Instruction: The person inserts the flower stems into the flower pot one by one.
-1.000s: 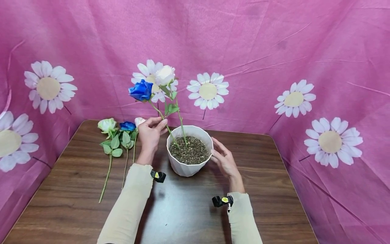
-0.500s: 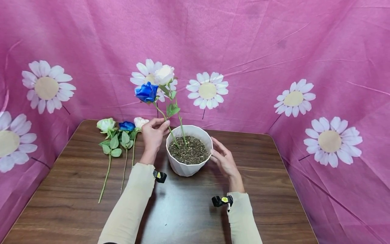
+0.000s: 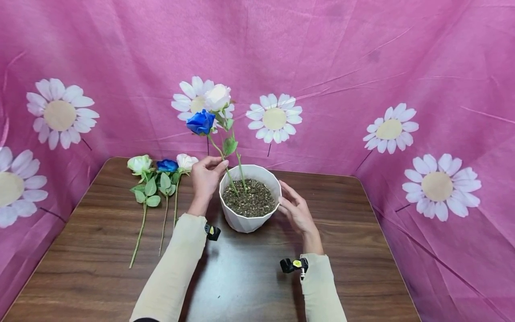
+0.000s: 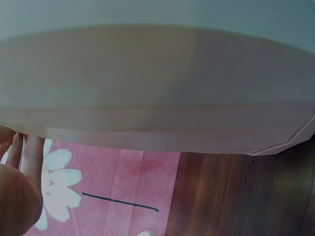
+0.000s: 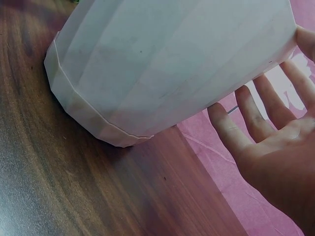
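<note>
On the brown wooden surface [image 3: 249,286], three loose roses [image 3: 166,166] lie at the left. I see the right hand [image 3: 299,214], fingers spread, touching the white pot [image 3: 243,222]. The left hand [image 3: 205,181] pinches the stem of a blue rose [image 3: 201,122] leaning from the soil [image 3: 251,201]. Behind it rises a white rose [image 3: 218,97], then pink daisy-printed cloth [image 3: 322,44].

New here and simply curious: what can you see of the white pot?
The pot is white, perhaps plastic, with a many-sided rim and faceted walls that narrow to a banded base. It stands upright on the wood-grained table. Dark, grainy soil fills it to below the rim. The stems of a blue rose and a white rose stand in the soil. The right hand rests its fingers against the pot's right side.
</note>
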`<action>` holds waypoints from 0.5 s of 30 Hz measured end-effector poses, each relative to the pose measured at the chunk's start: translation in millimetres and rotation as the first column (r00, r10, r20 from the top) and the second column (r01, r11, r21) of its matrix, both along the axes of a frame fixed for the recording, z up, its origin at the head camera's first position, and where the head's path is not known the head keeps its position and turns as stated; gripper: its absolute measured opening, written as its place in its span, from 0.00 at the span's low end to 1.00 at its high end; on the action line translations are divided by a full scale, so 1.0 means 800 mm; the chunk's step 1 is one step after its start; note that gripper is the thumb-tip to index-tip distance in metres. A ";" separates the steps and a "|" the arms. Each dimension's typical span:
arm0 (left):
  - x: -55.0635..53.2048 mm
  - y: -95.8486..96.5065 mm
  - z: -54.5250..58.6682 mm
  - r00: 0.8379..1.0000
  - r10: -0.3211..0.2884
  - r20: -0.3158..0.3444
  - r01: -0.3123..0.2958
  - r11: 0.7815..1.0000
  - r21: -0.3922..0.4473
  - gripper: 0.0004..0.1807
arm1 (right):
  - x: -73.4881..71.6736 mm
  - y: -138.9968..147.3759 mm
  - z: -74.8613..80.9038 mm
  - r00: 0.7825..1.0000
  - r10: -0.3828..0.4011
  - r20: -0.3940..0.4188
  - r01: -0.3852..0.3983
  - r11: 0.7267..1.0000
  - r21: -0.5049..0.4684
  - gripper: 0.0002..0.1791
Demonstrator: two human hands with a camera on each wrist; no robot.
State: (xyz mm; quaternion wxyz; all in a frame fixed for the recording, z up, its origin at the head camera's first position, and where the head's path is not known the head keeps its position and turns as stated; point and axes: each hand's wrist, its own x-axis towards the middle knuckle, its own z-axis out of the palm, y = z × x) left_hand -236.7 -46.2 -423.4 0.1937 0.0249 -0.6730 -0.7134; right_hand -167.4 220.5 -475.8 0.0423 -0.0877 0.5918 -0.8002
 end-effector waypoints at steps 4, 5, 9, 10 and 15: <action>-0.001 0.000 -0.003 1.000 0.012 -0.014 -0.013 0.994 -0.107 0.09 | 0.000 0.000 0.001 1.000 0.004 -0.005 -0.004 1.000 -0.002 0.33; -0.002 0.001 -0.003 1.000 0.013 -0.011 -0.015 0.992 -0.128 0.09 | 0.000 0.000 0.001 1.000 0.004 -0.006 -0.004 1.000 -0.002 0.34; -0.002 0.002 -0.005 1.000 0.013 0.003 -0.012 0.987 -0.158 0.09 | -0.001 0.001 0.000 1.000 0.005 -0.005 -0.005 1.000 0.002 0.34; -0.002 0.003 -0.005 1.000 0.015 0.008 -0.014 0.986 -0.165 0.09 | -0.001 0.002 0.000 1.000 0.007 -0.005 -0.007 1.000 0.003 0.34; -0.002 0.005 -0.008 1.000 0.021 0.016 -0.017 0.985 -0.174 0.08 | -0.001 0.001 0.000 1.000 0.009 -0.004 -0.009 1.000 -0.002 0.34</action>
